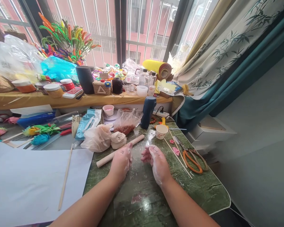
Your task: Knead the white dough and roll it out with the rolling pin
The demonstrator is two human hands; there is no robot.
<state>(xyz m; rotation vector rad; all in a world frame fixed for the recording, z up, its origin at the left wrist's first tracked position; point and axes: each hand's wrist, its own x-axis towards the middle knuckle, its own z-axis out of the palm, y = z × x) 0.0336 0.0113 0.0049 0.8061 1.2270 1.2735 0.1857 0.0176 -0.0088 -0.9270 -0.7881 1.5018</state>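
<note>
My left hand (121,160) is over the middle of the green table, its fingers curled together and dusted with white residue. It is in front of a pale rolling pin (120,151), and I cannot tell whether they touch. What lies inside its fingers is hidden. A short gap to the right, my right hand (157,160) is bent inward, thumb against curled fingers, also whitish. A small bright white spot shows at its fingertips, too unclear to name. Behind the rolling pin sits a lump of off-white clay (118,140) beside a plastic bag (98,138).
Orange-handled scissors (192,160), thin wooden sticks (178,157) and a paper cup (161,131) lie to the right. A dark blue bottle (148,112) stands behind. White paper (35,179) with a stick covers the left side. Paint jars (53,90) line the crowded windowsill.
</note>
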